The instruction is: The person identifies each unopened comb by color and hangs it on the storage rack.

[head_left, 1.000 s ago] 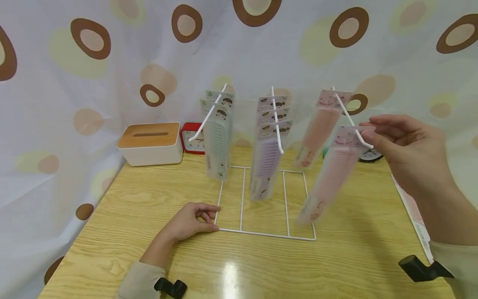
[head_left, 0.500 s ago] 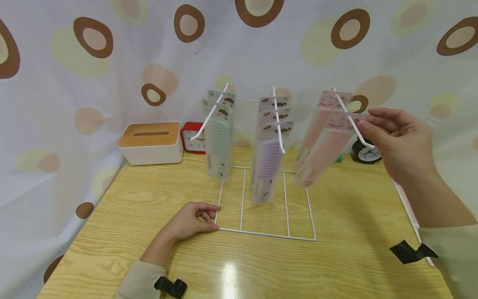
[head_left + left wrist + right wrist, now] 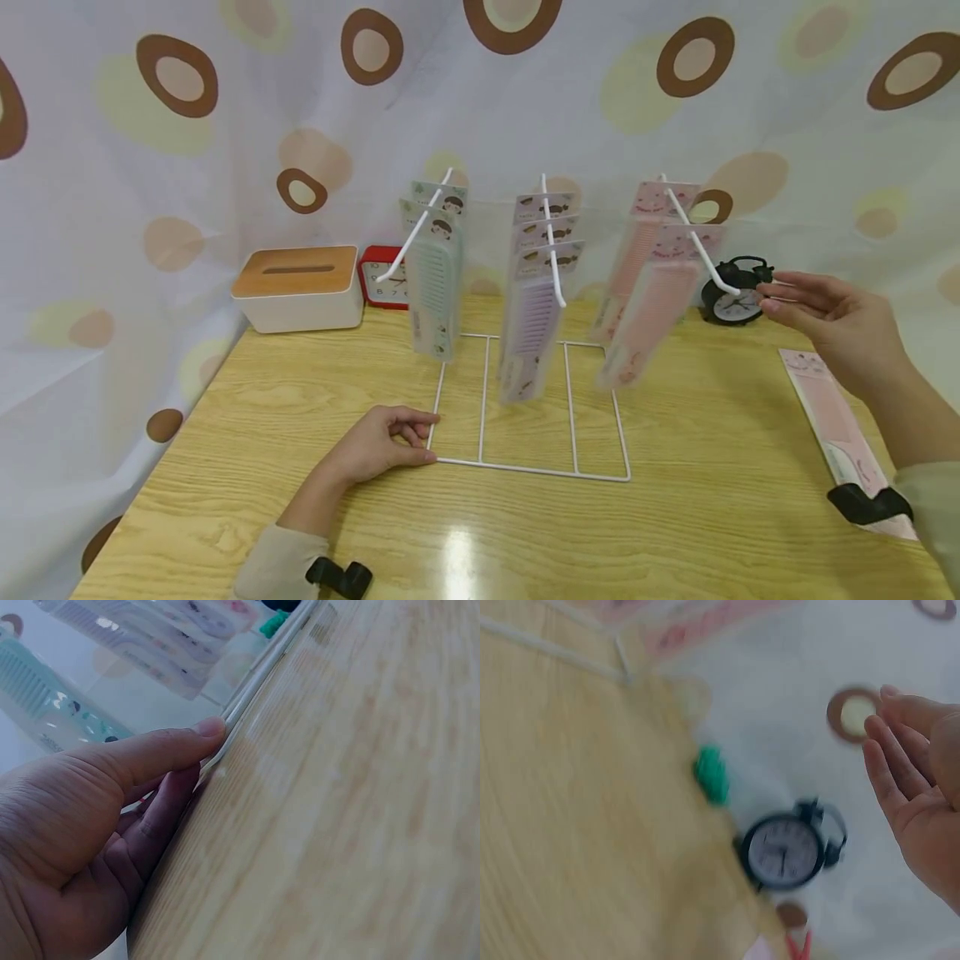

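Note:
A white wire display rack (image 3: 525, 471) stands on the table with three hooks. Its front left corner is pinched between the thumb and fingers of my left hand (image 3: 382, 446); in the left wrist view the thumb (image 3: 172, 750) lies on the wire. Packaged combs hang on the hooks: green combs (image 3: 431, 292) at left, purple combs (image 3: 534, 325) in the middle, pink combs (image 3: 660, 308) at right. My right hand (image 3: 847, 325) is apart from the right hook, its fingers loosely extended and holding nothing. In the right wrist view these fingers (image 3: 904, 765) are also free.
One more packaged pink comb (image 3: 832, 425) lies on the table at right. Behind stand a black alarm clock (image 3: 735, 304), a red clock (image 3: 384, 279) and a tissue box (image 3: 300, 292) with a wooden lid. A small green object (image 3: 711, 776) lies near the table's back edge.
The front pink comb slid back along the right hook, and my right hand let go of it and moved down and right. The left hand stayed on the rack's corner.

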{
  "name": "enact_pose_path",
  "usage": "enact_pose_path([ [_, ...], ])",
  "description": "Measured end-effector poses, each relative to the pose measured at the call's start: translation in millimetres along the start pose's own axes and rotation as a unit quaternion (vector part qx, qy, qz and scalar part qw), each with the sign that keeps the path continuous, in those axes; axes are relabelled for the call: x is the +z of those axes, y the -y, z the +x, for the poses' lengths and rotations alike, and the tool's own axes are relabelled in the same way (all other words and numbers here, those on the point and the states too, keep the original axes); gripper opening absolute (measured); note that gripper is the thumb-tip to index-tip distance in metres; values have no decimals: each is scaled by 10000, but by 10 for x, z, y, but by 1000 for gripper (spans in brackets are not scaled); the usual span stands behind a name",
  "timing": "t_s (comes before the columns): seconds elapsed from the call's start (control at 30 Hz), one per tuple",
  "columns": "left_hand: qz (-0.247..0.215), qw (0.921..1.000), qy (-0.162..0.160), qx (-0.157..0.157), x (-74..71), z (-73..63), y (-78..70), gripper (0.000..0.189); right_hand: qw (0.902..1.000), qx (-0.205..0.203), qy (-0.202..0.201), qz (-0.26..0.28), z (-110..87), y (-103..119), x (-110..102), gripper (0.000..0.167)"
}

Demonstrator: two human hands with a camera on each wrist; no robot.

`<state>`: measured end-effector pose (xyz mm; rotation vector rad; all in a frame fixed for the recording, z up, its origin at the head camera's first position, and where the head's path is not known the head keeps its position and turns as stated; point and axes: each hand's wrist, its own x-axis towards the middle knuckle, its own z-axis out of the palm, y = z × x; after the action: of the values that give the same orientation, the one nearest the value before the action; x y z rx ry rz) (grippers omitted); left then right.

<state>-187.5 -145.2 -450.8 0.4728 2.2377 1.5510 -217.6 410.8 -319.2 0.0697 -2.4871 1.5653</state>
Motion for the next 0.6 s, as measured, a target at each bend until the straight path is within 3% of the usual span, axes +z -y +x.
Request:
enact_pose_path([
  [0.1, 9, 10000, -6, -9, -2, -7, 9, 53, 9980, 202, 99, -587, -24, -305, -118, 48],
  [0.27, 40, 10000, -27, -10, -4, -5, 26, 53, 9972, 254, 210, -665, -72, -744, -253, 40],
  [0.43, 48, 10000, -30, -4, -5, 1, 18, 52, 9967, -23, 321, -743, -129, -1090, -311, 35],
  [0.6, 76, 10000, -31, -25, -5, 3, 10, 52, 9832, -368, 83, -1784, -201, -1355, -352, 40],
])
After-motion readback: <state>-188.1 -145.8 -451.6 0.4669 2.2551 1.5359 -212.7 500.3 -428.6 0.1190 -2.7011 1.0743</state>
